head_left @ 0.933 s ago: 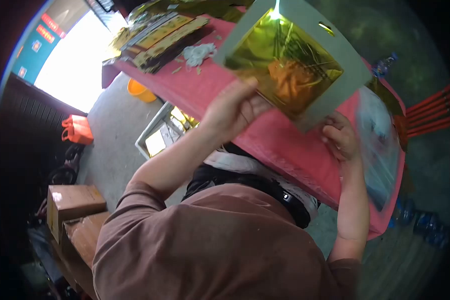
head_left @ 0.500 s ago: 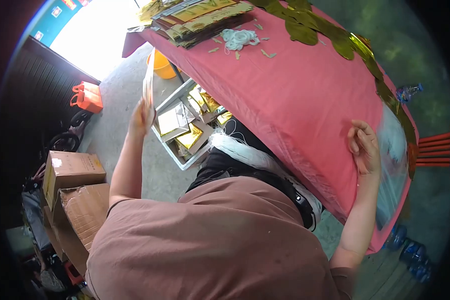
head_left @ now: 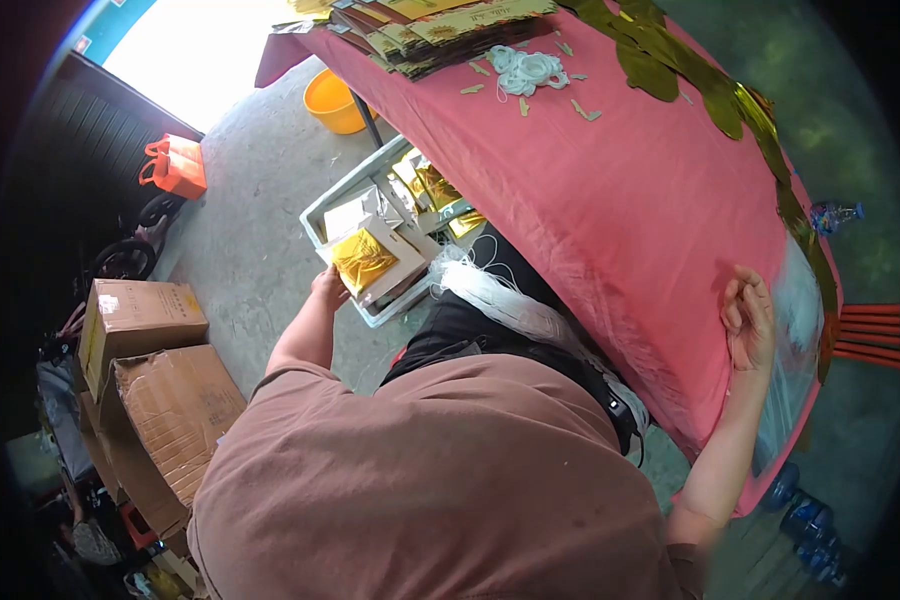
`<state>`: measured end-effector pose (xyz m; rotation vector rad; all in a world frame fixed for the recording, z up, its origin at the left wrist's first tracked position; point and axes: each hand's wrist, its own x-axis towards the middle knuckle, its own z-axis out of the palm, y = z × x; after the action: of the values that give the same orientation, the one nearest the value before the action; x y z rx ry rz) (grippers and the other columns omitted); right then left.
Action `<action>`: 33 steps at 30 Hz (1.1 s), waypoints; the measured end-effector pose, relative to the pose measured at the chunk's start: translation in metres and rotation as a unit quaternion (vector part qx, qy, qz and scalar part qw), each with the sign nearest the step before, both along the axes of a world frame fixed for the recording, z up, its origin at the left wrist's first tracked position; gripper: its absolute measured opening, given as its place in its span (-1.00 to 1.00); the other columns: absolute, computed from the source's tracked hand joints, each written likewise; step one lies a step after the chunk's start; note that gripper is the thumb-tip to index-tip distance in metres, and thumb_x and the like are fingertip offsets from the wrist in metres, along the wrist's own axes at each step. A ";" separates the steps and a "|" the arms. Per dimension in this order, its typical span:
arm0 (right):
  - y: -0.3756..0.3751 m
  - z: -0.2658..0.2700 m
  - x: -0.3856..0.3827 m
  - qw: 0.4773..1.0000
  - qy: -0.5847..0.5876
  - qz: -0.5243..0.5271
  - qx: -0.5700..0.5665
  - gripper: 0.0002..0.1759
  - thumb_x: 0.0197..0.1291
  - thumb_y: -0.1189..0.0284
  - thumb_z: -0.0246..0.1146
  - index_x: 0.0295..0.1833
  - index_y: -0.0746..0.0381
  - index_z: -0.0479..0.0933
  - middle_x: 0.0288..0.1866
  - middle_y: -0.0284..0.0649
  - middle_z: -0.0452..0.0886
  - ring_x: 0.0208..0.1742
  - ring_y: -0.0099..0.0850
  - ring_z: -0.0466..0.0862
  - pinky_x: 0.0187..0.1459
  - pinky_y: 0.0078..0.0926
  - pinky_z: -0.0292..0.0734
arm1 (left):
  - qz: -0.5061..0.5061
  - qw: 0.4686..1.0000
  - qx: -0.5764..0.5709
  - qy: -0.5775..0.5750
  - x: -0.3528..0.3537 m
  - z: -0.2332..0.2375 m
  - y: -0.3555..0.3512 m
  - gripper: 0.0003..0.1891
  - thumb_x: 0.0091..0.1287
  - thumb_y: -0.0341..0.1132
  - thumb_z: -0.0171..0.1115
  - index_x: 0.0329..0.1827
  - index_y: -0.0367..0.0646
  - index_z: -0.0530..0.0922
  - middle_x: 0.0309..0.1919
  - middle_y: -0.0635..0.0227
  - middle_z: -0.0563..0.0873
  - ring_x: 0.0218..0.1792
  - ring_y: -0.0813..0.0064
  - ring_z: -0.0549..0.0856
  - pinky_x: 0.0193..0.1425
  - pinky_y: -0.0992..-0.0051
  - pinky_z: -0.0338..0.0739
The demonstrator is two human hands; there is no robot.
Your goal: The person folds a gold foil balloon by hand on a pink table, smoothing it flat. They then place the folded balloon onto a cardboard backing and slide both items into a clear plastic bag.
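Observation:
My left hand [head_left: 331, 288] is over the grey plastic crate, its fingers closed at the edge of a flat white card piece with a gold foil front [head_left: 364, 259]. Most of these fingers are hidden under the piece. Inside the crate [head_left: 310, 222] lie more white and gold foil pieces [head_left: 438, 187]. At the right end of the pink-covered table [head_left: 610, 220], my right hand [head_left: 748, 318] is held palm up with loosely curled, parted fingers and nothing in it. A hank of white string [head_left: 490, 297] lies across my lap.
On the table are a stack of printed cards [head_left: 450, 28], a white string coil [head_left: 526, 70], small tags and gold foil strips [head_left: 650, 70]. Cardboard boxes [head_left: 175, 400] stand at left, beyond them an orange bag [head_left: 175, 165]. An orange basin [head_left: 332, 102] sits behind the crate.
My left hand has moved down and toward the crate. The piece it holds has turned from edge-on to gold face up. My right hand stays curled by the table.

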<state>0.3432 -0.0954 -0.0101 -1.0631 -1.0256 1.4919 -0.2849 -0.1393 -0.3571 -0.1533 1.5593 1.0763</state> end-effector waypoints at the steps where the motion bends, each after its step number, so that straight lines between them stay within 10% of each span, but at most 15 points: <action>1: -0.001 0.000 0.000 1.000 -0.005 -0.006 -0.001 -0.71 0.28 0.45 0.11 0.08 0.30 0.42 -0.29 -0.24 0.57 -0.62 -0.70 0.31 -0.59 -0.83 0.17 | 0.001 1.000 -0.002 -0.001 -0.002 -0.005 0.001 -0.66 0.29 -0.07 0.17 0.01 -0.06 0.43 -0.28 0.26 0.65 -0.35 0.34 0.67 -0.43 0.39 0.54; 3: 0.000 0.000 -0.001 1.000 -0.004 -0.004 -0.001 -0.72 0.28 0.45 0.10 0.08 0.30 0.43 -0.29 -0.25 0.57 -0.63 -0.70 0.31 -0.60 -0.83 0.16 | -0.097 0.954 -0.224 0.177 -0.005 -0.013 0.009 -0.69 0.27 -0.03 0.15 -0.10 -0.04 0.49 -0.42 0.35 0.61 -0.52 0.40 0.59 -0.54 0.37 0.42; 9: 0.006 -0.001 -0.008 0.996 -0.078 -0.042 -0.008 -0.75 0.28 0.47 0.11 0.04 0.29 0.45 -0.30 -0.28 0.57 -0.63 -0.72 0.30 -0.62 -0.85 0.10 | -0.258 0.951 -0.038 0.168 0.057 0.038 0.051 -0.71 0.26 -0.11 0.14 -0.06 -0.06 0.50 -0.42 0.41 0.61 -0.45 0.52 0.62 -0.48 0.54 0.38; 13: 0.027 -0.002 -0.035 0.957 -0.272 -0.081 0.050 -0.78 0.25 0.51 0.13 0.01 0.28 0.48 -0.25 -0.31 0.58 -0.44 -0.72 0.44 -0.47 -0.84 0.26 | -0.639 0.698 0.191 0.261 0.110 0.146 0.107 -0.68 0.29 -0.07 0.14 -0.12 -0.13 0.59 -0.33 0.38 0.67 -0.30 0.57 0.65 -0.23 0.52 0.54; 18: 0.062 -0.013 -0.065 0.843 -0.480 -0.074 0.233 -0.75 0.13 0.53 0.20 -0.04 0.28 0.52 -0.01 -0.25 0.54 -0.04 -0.47 0.51 0.00 -0.57 0.39 | -0.818 0.492 0.291 0.063 0.202 0.356 0.127 -0.67 0.34 -0.11 0.08 -0.13 -0.21 0.60 -0.38 0.40 0.69 -0.30 0.62 0.64 -0.22 0.56 0.55; 20: 0.072 -0.026 -0.071 0.742 -0.567 -0.066 0.351 -0.74 0.07 0.54 0.20 -0.07 0.27 0.53 0.02 -0.18 0.52 0.05 -0.30 0.50 0.09 -0.44 0.36 | -0.827 0.421 0.371 0.034 0.227 0.389 0.144 -0.69 0.34 -0.14 0.07 -0.14 -0.21 0.60 -0.39 0.43 0.69 -0.32 0.64 0.63 -0.25 0.58 0.54; 25: 0.068 -0.017 -0.089 0.750 -0.575 -0.063 0.322 -0.72 0.03 0.54 0.20 -0.07 0.24 0.53 0.02 -0.12 0.51 0.10 -0.18 0.47 0.16 -0.34 0.31 | -0.637 0.389 0.576 0.334 0.311 0.381 0.239 -0.73 0.21 -0.21 0.17 -0.15 -0.21 0.61 -0.40 0.22 0.70 -0.35 0.48 0.67 -0.22 0.47 0.54; 30: 0.065 -0.018 -0.089 0.744 -0.584 -0.061 0.318 -0.72 0.03 0.53 0.21 -0.07 0.23 0.53 0.04 -0.12 0.51 0.11 -0.19 0.46 0.15 -0.31 0.30 | -0.470 0.327 0.537 0.620 0.368 0.337 0.325 -0.61 0.12 -0.03 0.27 -0.19 -0.18 0.62 -0.29 0.22 0.67 -0.19 0.19 0.64 -0.09 0.30 0.54; 33: 0.063 -0.015 -0.091 0.746 -0.584 -0.063 0.313 -0.72 0.03 0.52 0.21 -0.07 0.24 0.53 0.05 -0.13 0.51 0.12 -0.20 0.46 0.16 -0.32 0.29 | -0.540 0.303 0.469 0.629 0.381 0.338 0.329 -0.63 0.13 0.01 0.24 -0.24 -0.13 0.65 -0.19 0.30 0.68 0.03 0.19 0.54 0.10 0.28 0.44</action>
<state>0.2519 -0.0321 -0.0247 -1.4817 -2.0492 0.1034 0.0958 0.1896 -0.0192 2.7763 1.1894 0.5523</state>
